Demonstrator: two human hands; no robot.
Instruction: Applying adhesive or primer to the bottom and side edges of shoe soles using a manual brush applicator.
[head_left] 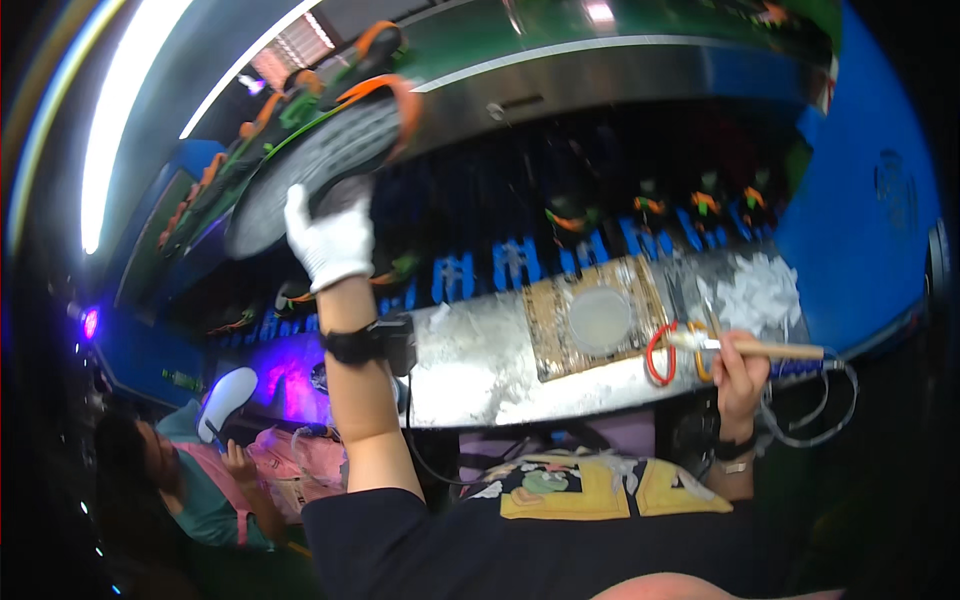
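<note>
My left hand (pixel 335 240), in a white glove, is raised over the far left of the bench and grips a dark shoe (pixel 310 165). The shoe's grey-black sole faces me, and orange shows at one end; motion blurs it. On the right, my bare right hand (pixel 740 380) is closed around the wooden handle of a brush (pixel 790 350). Its pale bristles point left, above the red-handled scissors (pixel 652 362) on the bench. A round dish (pixel 600 318) of whitish content stands just left of the brush, on a brown cardboard sheet (pixel 548 355).
Beyond the metal bench (pixel 460 370), several black-and-orange shoes (pixel 570 220) sit in a dark rack with blue holders. White scraps (pixel 765 290) lie at the bench's right, beside a blue machine panel (pixel 860 200). A co-worker (pixel 300 465) at left holds a white sole (pixel 228 400).
</note>
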